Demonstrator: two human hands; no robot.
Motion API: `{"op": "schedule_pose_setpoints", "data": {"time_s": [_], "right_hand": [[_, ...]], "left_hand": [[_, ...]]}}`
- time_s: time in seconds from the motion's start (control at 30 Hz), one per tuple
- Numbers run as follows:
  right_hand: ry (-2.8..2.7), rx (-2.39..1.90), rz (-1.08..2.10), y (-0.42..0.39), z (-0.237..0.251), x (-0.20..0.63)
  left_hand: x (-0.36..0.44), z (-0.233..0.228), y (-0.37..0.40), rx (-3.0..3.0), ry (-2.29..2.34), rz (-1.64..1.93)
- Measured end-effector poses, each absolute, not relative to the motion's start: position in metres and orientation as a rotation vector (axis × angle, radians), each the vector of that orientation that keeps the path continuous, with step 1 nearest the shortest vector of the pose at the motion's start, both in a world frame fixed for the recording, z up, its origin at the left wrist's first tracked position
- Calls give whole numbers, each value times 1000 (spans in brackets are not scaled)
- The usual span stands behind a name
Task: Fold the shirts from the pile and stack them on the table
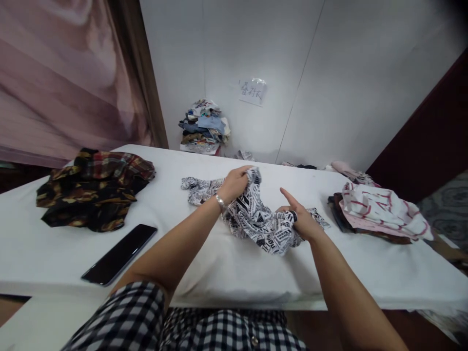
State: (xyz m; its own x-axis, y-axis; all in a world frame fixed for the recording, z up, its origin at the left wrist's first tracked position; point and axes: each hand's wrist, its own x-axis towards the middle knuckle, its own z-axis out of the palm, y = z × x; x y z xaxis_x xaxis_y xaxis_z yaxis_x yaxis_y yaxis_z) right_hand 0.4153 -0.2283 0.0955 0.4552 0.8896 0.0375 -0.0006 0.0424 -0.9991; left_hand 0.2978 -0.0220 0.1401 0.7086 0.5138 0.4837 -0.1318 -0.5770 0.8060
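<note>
Left hand (236, 184) clenched, right hand (300, 219) closed, forefinger outstretched.

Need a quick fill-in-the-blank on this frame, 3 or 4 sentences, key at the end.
1. The left hand grips the black-and-white printed ____.
2. The phone lies on the table, screen ____.
3. The dark plaid garment lies on the person's ____ side.
4. The right hand has its ____ finger stretched out.

Missing words: garment; up; left; index
</note>
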Motion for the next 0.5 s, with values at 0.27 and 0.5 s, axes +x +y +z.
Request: {"op": "schedule_pose_setpoints", "data": {"time_s": [0.27,0.5], "right_hand": [[-691,-1218,762,-187,87,406],[-438,-1051,750,-192,98,425]], "left_hand": [[318,148,-49,1897,-57,413],[269,84,-9,1755,630,783]]}}
